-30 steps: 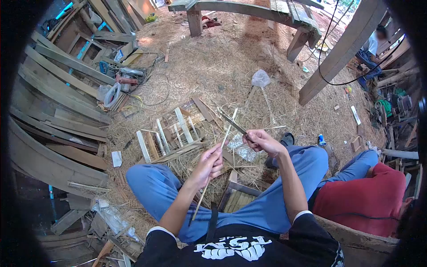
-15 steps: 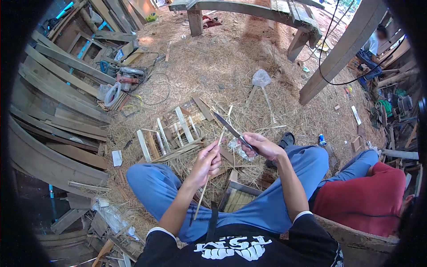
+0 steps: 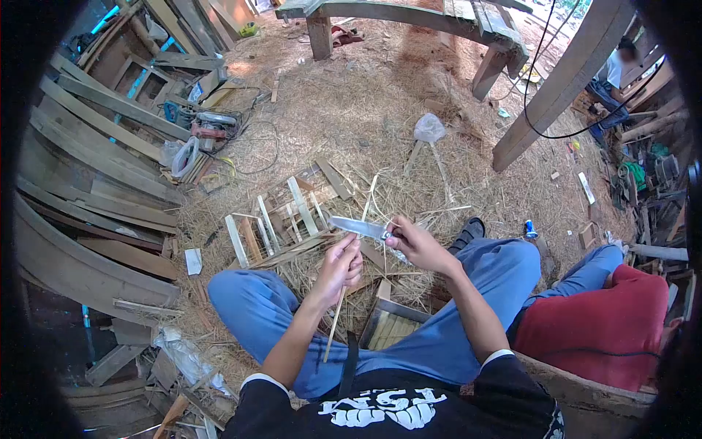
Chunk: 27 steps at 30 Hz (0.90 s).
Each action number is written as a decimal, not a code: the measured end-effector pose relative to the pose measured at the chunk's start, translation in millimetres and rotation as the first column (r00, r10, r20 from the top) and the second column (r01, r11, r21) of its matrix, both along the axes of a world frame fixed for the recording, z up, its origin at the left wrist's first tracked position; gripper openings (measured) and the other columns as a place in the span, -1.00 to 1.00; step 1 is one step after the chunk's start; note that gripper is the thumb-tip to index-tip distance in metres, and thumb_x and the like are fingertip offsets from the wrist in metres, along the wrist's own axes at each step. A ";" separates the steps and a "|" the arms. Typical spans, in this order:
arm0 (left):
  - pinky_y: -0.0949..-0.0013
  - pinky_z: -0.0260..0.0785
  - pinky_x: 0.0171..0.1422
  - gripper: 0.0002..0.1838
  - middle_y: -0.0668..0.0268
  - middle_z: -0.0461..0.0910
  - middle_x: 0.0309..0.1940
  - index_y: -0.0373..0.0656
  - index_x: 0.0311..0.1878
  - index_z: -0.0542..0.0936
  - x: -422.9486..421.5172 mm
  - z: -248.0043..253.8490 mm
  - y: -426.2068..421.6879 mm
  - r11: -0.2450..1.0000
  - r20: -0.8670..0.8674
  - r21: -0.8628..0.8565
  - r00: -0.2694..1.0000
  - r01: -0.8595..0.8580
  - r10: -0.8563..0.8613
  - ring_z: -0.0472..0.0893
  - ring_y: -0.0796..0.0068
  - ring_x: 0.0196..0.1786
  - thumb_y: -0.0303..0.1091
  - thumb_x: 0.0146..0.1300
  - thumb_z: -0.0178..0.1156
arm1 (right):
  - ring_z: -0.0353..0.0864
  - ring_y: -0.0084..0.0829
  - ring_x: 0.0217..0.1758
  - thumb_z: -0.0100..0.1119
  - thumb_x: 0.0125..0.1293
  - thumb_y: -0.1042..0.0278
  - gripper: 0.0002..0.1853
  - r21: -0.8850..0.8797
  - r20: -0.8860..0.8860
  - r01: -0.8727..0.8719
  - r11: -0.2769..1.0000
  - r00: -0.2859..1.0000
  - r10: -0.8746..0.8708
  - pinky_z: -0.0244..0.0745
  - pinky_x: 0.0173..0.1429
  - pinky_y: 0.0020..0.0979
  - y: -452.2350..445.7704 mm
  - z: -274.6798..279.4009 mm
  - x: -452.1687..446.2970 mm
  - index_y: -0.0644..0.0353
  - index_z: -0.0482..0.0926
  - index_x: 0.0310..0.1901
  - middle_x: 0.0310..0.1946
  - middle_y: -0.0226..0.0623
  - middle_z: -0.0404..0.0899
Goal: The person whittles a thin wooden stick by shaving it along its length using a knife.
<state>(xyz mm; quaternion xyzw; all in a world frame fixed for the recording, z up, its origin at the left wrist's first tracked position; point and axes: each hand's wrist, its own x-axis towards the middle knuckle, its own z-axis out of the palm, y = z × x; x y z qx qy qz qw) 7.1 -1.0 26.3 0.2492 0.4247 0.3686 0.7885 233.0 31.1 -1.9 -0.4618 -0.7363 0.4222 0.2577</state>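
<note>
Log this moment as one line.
left hand: grips thin strip | right hand: holds knife | knife: crosswise to strip, contact unclear

Knife blade was smooth, shiny metal; thin strip looked like matt wood/bamboo. Trousers & T-shirt were matt cloth. Bench & post were rough, unfin. wood; bag was glossy, see-thru plastic.

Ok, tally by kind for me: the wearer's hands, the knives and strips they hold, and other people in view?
Wearer's bare left hand and right hand: 2
Silver-bladed knife: 1
Thin pale wooden-looking strip: 1
Red-shirted person and seated person in the background: 2
Total: 6
</note>
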 end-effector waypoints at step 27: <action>0.65 -0.15 -0.62 -0.59 0.52 0.22 -0.48 0.05 0.42 0.30 -0.5 1.2 2.5 0.999 0.128 -0.018 0.991 0.050 -0.047 0.05 0.80 -0.62 -0.23 0.56 -0.08 | 0.60 -0.09 -0.48 0.21 0.34 0.02 -0.68 0.358 0.111 0.064 0.931 0.988 -0.111 0.45 -0.36 -0.18 -10.9 10.4 -25.4 0.10 0.62 -0.09 -0.53 -0.12 0.58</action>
